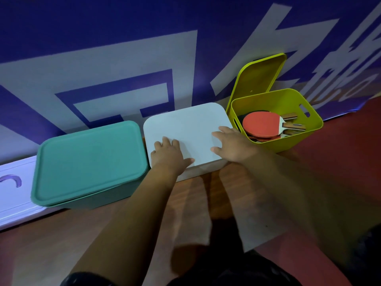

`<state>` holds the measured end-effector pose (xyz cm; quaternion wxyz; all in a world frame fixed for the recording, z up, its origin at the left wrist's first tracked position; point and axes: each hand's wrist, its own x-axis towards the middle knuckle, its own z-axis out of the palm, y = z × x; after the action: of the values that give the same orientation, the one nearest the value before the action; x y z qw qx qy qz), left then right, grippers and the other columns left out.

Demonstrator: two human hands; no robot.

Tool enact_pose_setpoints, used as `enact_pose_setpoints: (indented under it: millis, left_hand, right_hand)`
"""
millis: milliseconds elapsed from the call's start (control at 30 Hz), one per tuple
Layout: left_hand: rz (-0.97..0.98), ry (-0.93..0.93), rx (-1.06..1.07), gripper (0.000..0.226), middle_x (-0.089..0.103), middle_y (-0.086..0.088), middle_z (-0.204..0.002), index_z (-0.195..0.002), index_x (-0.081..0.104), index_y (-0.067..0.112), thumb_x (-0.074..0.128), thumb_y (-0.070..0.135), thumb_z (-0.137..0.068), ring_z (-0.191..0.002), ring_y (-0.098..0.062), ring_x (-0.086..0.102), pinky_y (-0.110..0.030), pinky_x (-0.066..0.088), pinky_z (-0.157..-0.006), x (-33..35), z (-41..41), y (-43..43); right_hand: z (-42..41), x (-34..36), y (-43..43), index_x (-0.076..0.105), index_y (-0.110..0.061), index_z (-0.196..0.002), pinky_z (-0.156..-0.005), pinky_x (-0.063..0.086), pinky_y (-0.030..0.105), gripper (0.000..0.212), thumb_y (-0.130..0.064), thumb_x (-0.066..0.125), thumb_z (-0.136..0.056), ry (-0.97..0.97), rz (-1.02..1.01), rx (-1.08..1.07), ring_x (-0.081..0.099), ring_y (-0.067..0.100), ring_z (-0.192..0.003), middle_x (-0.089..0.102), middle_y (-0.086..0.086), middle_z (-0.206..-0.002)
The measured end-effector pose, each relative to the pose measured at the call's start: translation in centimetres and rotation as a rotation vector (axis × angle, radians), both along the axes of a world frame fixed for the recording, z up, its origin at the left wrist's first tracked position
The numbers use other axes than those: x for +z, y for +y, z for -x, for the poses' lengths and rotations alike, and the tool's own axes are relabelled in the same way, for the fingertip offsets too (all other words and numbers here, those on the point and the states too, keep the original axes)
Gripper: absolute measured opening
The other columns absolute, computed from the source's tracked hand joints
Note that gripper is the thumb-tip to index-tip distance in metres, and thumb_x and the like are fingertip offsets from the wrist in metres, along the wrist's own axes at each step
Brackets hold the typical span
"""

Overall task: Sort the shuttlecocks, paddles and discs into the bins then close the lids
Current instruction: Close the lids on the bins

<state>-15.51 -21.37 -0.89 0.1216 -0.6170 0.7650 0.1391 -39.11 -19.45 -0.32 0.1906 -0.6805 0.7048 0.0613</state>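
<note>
Three bins stand in a row against the wall. The teal bin (88,162) on the left has its lid on. The white bin (206,169) in the middle is covered by its white lid (189,124). My left hand (168,154) lies flat on that lid's near left part, and my right hand (231,144) presses its near right edge, fingers spread. The yellow-green bin (288,141) on the right is uncovered and holds red and black paddles (261,124) with wooden handles. Its yellow-green lid (259,77) leans upright against the wall behind it.
A blue and white banner (144,48) covers the wall right behind the bins. A white board (14,193) with a purple mark lies left of the teal bin. Reddish wooden floor (206,203) stretches in front.
</note>
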Motion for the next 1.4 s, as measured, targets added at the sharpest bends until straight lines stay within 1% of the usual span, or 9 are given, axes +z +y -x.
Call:
enact_pose_setpoints:
  millis: [200,300,467,567,633,800,967,1133,1400]
  left_hand:
    - [-0.042,-0.001,0.041,0.094,0.032,-0.014,-0.160,-0.156,0.033,0.016,0.064,0.074,-0.088,-0.144,-0.039,0.035,-0.054,0.046,-0.109,0.8,0.9,-0.1]
    - [-0.043,-0.003,0.083,0.088,0.037,-0.016,-0.155,-0.154,0.037,0.013,0.069,0.064,-0.089,-0.141,-0.038,0.039,-0.051,0.047,-0.108,1.3,2.0,0.1]
    - [-0.115,0.066,0.133,0.085,0.044,-0.014,-0.148,-0.148,0.046,0.014,0.085,0.047,-0.081,-0.133,-0.036,0.045,-0.047,0.049,-0.106,2.3,5.8,-0.4]
    - [-0.140,0.189,0.219,0.082,0.055,-0.010,-0.142,-0.141,0.055,0.016,0.091,0.046,-0.075,-0.121,-0.031,0.057,-0.044,0.055,-0.103,3.5,9.6,-0.8]
    - [-0.121,0.314,0.318,0.080,0.055,-0.007,-0.146,-0.145,0.055,0.020,0.091,0.041,-0.077,-0.122,-0.029,0.061,-0.042,0.055,-0.105,4.6,12.4,-0.8]
    - [-0.046,0.430,0.381,0.065,0.052,-0.003,-0.154,-0.146,0.054,0.024,0.079,0.046,-0.090,-0.131,-0.027,0.057,-0.033,0.051,-0.096,6.6,18.7,-1.1]
    - [-0.016,0.473,0.468,0.061,0.055,-0.001,-0.152,-0.146,0.055,0.023,0.074,0.048,-0.094,-0.134,-0.024,0.056,-0.036,0.050,-0.105,8.1,22.0,-0.8]
    - [0.005,0.543,0.589,0.054,0.061,0.001,-0.146,-0.143,0.059,0.023,0.070,0.049,-0.096,-0.127,-0.022,0.059,-0.039,0.051,-0.105,8.2,23.5,0.2]
    - [0.122,0.621,0.597,0.048,0.061,-0.003,-0.143,-0.143,0.059,0.017,0.068,0.038,-0.100,-0.125,-0.023,0.061,-0.038,0.051,-0.103,8.8,27.3,-0.6]
  right_hand:
    - [1.4,0.4,-0.7,0.033,-0.030,-0.165,-0.127,0.027,0.046,0.071,-0.051,0.058,-0.102,-0.037,-0.054,0.030,0.021,0.032,-0.158,0.017,0.001,-0.175]
    - [2.7,1.1,-2.1,0.045,-0.025,-0.159,-0.125,0.032,0.042,0.061,-0.041,0.061,-0.103,-0.120,-0.086,0.041,0.033,0.030,-0.154,0.030,0.005,-0.170]
    - [6.5,3.7,-5.4,0.068,-0.023,-0.134,-0.089,0.049,0.028,0.033,-0.023,0.059,-0.102,-0.537,0.113,-0.197,0.065,0.019,-0.112,0.069,0.002,-0.131]
    - [10.5,5.3,-8.6,0.070,-0.033,-0.108,-0.080,0.052,0.030,0.022,-0.020,0.059,-0.093,-0.651,0.223,-0.312,0.071,0.024,-0.098,0.073,-0.005,-0.104]
    - [13.4,6.4,-10.7,0.067,-0.034,-0.113,-0.071,0.053,0.032,0.029,-0.020,0.058,-0.090,-0.687,0.239,-0.330,0.074,0.030,-0.093,0.071,-0.003,-0.095]
    - [20.5,9.2,-15.1,0.048,-0.032,-0.154,-0.073,0.048,0.028,0.061,-0.019,0.057,-0.095,-0.560,0.252,-0.212,0.072,0.029,-0.098,0.072,0.010,-0.118]
    - [24.2,9.4,-16.7,0.034,-0.038,-0.162,-0.079,0.048,0.031,0.073,-0.009,0.051,-0.097,-0.447,0.154,-0.077,0.066,0.036,-0.116,0.060,0.016,-0.145]
    - [24.8,9.3,-16.4,0.052,-0.023,-0.133,-0.080,0.055,0.039,0.035,-0.032,0.051,-0.099,-0.515,0.130,-0.076,0.068,0.032,-0.102,0.068,0.009,-0.117]
    - [27.6,10.3,-14.4,0.058,-0.023,-0.115,-0.072,0.067,0.046,0.053,-0.069,0.061,-0.089,-0.930,0.269,-0.375,0.078,0.016,-0.073,0.074,0.001,-0.088]
